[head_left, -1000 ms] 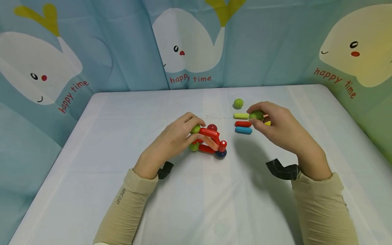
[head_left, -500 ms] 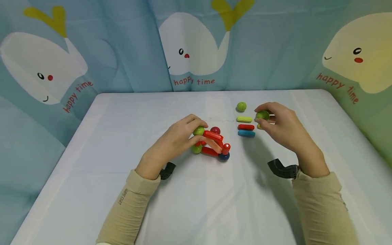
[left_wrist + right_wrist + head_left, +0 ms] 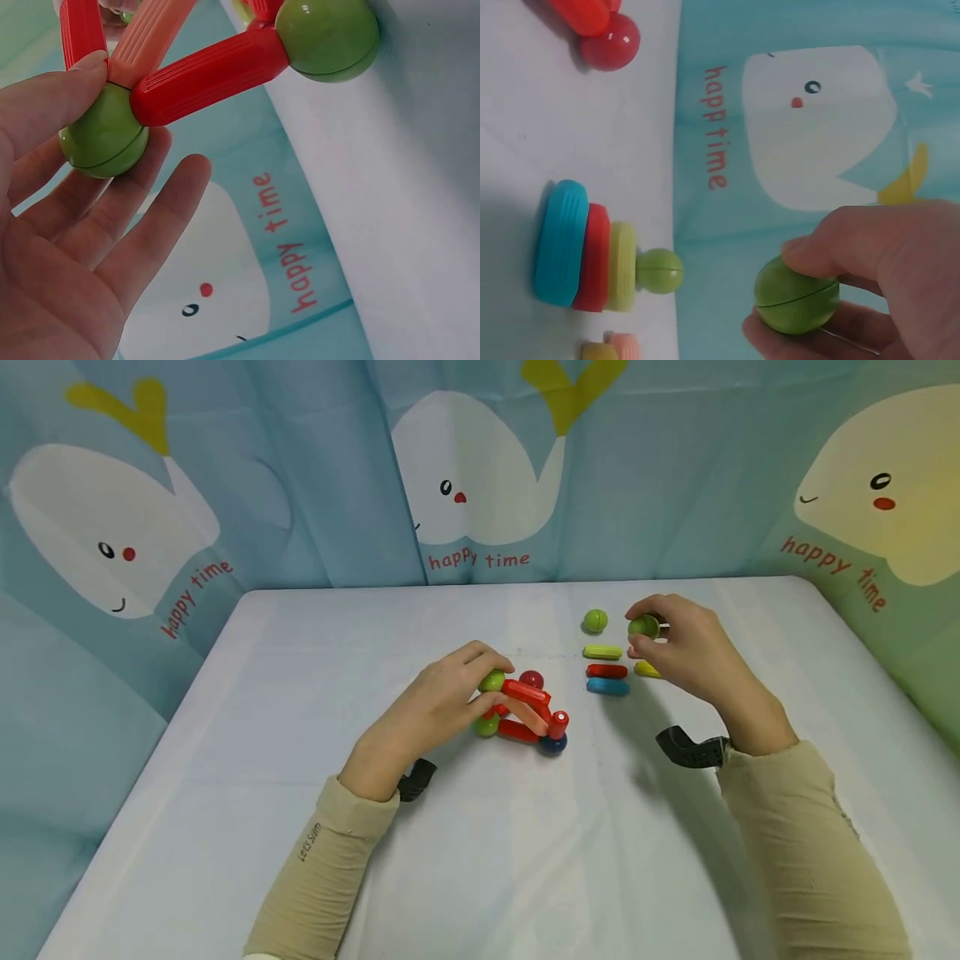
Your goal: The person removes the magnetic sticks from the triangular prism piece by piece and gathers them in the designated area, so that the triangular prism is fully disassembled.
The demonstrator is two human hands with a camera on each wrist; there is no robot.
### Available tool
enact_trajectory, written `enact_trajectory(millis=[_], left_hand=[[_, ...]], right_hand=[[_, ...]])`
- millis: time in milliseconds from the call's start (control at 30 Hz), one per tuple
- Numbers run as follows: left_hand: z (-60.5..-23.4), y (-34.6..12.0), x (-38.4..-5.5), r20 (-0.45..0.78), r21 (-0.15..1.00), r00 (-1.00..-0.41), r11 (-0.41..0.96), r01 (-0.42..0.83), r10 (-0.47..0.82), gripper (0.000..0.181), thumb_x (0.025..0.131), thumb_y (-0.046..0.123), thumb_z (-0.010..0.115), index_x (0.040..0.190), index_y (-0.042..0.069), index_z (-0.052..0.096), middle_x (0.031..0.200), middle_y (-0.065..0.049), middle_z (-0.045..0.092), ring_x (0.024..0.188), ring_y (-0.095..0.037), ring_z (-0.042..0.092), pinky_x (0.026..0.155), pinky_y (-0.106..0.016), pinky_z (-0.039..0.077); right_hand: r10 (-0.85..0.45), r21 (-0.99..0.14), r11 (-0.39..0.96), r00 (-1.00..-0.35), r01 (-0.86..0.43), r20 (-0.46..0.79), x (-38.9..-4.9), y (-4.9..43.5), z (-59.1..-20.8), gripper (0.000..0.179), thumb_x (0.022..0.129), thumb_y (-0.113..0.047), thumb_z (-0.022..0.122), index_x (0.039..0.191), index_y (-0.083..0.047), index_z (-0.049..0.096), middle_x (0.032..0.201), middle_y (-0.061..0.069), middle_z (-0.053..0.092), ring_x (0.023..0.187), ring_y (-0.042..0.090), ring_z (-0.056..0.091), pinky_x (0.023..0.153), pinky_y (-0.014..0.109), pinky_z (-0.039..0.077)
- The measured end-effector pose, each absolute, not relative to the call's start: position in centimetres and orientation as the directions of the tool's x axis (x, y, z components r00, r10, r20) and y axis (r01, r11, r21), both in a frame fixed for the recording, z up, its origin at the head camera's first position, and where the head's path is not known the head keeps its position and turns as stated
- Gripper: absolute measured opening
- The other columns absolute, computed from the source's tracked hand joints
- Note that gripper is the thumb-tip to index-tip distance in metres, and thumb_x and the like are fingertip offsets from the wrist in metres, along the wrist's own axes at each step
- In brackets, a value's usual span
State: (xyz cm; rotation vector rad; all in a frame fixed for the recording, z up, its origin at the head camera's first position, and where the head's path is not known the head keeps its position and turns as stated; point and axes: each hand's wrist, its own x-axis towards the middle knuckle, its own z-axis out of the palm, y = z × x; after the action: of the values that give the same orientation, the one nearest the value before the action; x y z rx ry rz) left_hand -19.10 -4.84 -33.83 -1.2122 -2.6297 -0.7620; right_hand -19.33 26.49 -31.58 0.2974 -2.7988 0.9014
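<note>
My left hand pinches a green ball between thumb and fingers. This ball is a raised corner of a frame of rods and balls, joined to red rods and an orange rod. A navy ball, a dark red ball and another green ball form other corners, and an upright red rod stands on the navy one. To the right, my right hand grips a loose green ball above the table, apart from the frame.
Between frame and right hand lie a loose green ball, a yellow-green rod, a red rod and a blue rod. Close by are a yellow rod and a partly hidden pink rod. A printed curtain hangs behind the table.
My right hand has risen and moved away from the loose rods with its green ball, baring more of the yellow rod. The left hand keeps its hold. The head view has shifted slightly.
</note>
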Motion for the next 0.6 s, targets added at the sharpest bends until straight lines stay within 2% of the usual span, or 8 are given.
enact_trajectory(millis=[300, 600], left_hand=[[-33.9, -4.9, -19.1, 0.327, 0.383, -0.665, 0.55, 0.742, 0.671, 0.031, 0.092, 0.016, 0.071, 0.122, 0.008, 0.065, 0.119, -0.005, 0.063, 0.105, -0.015, 0.062, 0.094, -0.028, 0.054], [-33.8, -4.9, -19.1, 0.326, 0.386, -0.666, 0.548, 0.742, 0.672, 0.032, 0.091, 0.017, 0.072, 0.121, 0.009, 0.065, 0.118, -0.004, 0.062, 0.104, -0.014, 0.062, 0.093, -0.028, 0.054]], right_hand=[[-0.115, -0.521, 0.835, -0.982, -0.178, 0.151, -20.7, 27.0, -32.0, 0.035, 0.09, -0.004, 0.052, 0.122, 0.004, 0.059, 0.113, 0.023, 0.057, 0.107, 0.043, 0.058, 0.092, 0.057, 0.047], [-0.139, -0.455, 0.872, -0.983, -0.179, 0.12, -23.0, 27.5, -32.9, 0.038, 0.087, -0.002, 0.052, 0.124, 0.007, 0.057, 0.114, 0.026, 0.056, 0.098, 0.038, 0.052, 0.083, 0.05, 0.047]])
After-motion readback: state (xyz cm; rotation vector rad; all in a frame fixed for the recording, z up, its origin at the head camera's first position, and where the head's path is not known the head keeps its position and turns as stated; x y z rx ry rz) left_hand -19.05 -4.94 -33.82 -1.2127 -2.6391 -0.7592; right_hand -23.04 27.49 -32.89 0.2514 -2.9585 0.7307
